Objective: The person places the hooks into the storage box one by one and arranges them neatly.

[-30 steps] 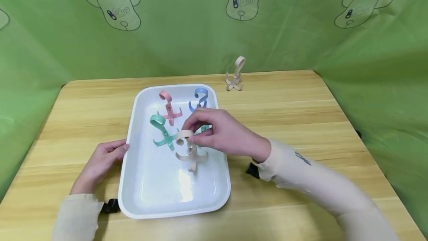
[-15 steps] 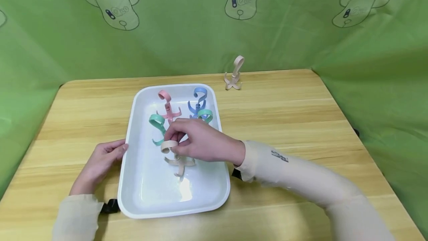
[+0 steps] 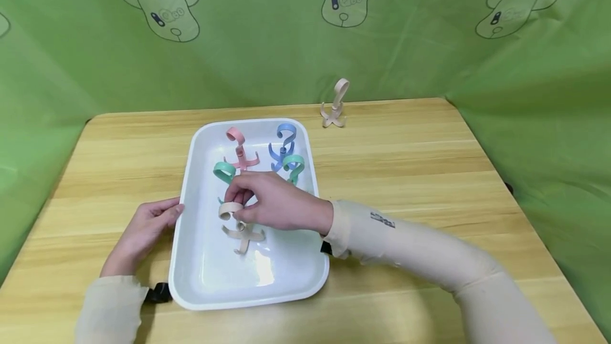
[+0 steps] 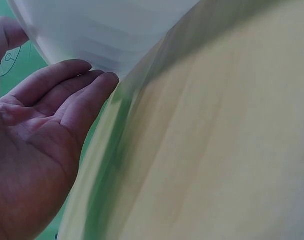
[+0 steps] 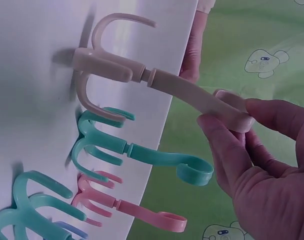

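My right hand (image 3: 272,199) pinches the curled top of a beige rotating hook (image 3: 244,235) between thumb and fingers. In the right wrist view, the hook's pronged base is down at the white tray's floor; whether it bears weight there I cannot tell. My left hand (image 3: 143,232) is at the tray's (image 3: 248,304) left side, its fairly straight fingers (image 4: 87,100) touching the outer wall. Just behind my right hand a green hook (image 3: 224,170) is partly hidden. Farther back in the tray stand a pink hook (image 3: 241,157), a blue hook (image 3: 284,150) and a second green hook (image 3: 294,166).
Another beige hook (image 3: 336,105) stands on the wooden table (image 3: 406,174), behind and right of the tray. A green curtain (image 3: 267,58) with printed bear heads closes off the back and sides. Black wrist camera parts (image 3: 158,293) sit beside the tray's left edge.
My right hand has moved left with the beige hook, bringing it in front of the left green hook. The right green hook has come into view. My left hand and the tray stay put.
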Motion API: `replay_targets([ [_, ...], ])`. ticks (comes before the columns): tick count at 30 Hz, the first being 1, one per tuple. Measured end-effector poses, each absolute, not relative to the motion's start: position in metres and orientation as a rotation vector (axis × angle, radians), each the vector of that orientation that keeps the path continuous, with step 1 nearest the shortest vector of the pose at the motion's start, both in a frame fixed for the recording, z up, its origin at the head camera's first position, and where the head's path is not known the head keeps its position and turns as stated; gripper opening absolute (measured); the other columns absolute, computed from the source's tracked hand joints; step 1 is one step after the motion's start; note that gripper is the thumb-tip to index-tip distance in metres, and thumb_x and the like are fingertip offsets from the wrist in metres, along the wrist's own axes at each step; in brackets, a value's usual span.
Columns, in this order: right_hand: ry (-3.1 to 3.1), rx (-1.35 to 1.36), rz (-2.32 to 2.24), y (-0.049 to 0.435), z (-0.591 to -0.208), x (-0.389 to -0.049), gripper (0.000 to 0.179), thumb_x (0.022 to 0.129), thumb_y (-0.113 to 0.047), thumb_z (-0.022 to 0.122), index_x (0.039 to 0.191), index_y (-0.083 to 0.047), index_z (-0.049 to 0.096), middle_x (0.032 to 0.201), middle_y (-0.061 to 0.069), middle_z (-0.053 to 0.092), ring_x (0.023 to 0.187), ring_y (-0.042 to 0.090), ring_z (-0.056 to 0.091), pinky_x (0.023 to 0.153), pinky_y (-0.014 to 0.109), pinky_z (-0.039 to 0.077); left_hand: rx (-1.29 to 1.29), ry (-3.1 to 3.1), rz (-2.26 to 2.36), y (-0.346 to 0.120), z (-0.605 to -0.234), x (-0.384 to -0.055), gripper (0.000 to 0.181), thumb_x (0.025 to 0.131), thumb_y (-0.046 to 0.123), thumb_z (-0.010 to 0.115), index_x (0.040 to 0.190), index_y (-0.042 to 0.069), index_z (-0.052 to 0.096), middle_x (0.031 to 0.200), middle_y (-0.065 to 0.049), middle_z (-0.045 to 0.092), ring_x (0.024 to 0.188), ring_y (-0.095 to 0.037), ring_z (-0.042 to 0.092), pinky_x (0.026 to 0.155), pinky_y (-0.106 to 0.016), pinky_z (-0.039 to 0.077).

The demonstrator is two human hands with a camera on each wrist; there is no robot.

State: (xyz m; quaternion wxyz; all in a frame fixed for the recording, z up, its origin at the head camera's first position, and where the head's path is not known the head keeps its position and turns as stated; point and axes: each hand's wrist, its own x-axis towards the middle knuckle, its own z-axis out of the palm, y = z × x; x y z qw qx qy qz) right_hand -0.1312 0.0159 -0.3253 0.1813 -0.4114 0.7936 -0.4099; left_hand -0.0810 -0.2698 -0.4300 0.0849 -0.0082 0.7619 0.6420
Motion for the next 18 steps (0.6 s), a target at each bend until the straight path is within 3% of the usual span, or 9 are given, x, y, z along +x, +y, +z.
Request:
replay_targets([
  [18,2.196,-1.181,-0.947,0.0198,-0.3241,-0.1301,0.025,0.087,-0.009,0.075,0.109,-0.009,0.064,0.097,-0.006,0.06,0.092,0.011,0.058,0.082,0.017,0.046,-0.038,2.26,1.934,-0.2683,-0.4301,-0.0801,0.043,0.102,0.011,0.054,0.13,-0.021,0.046,0.097,0.003,0.073,0.086,-0.01,0.067,0.073,-0.027,0.056],
])
